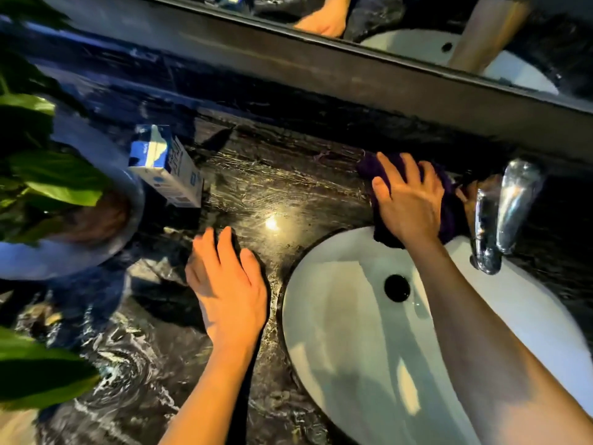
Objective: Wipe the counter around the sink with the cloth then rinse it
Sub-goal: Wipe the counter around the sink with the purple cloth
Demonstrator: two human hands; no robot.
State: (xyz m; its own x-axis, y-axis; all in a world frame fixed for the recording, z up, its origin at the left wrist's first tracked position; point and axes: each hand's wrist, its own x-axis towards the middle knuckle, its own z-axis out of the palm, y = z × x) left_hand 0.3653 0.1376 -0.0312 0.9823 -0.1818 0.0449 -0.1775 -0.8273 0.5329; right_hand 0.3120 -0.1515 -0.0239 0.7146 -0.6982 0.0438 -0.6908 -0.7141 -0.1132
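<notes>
A dark purple cloth (449, 207) lies on the black marbled counter (282, 187) just behind the white oval sink (346, 316), left of the chrome tap (500, 213). My right hand (407, 200) presses flat on the cloth with fingers spread, its forearm crossing over the sink. My left hand (227, 284) rests palm down on the bare counter at the sink's left rim, holding nothing. The sink's dark drain (397, 288) is visible.
A blue and white carton (167, 168) stands on the counter at the left. A potted plant with large green leaves (48, 175) in a pale pot fills the far left. A mirror (417, 36) runs along the back wall above a dark ledge.
</notes>
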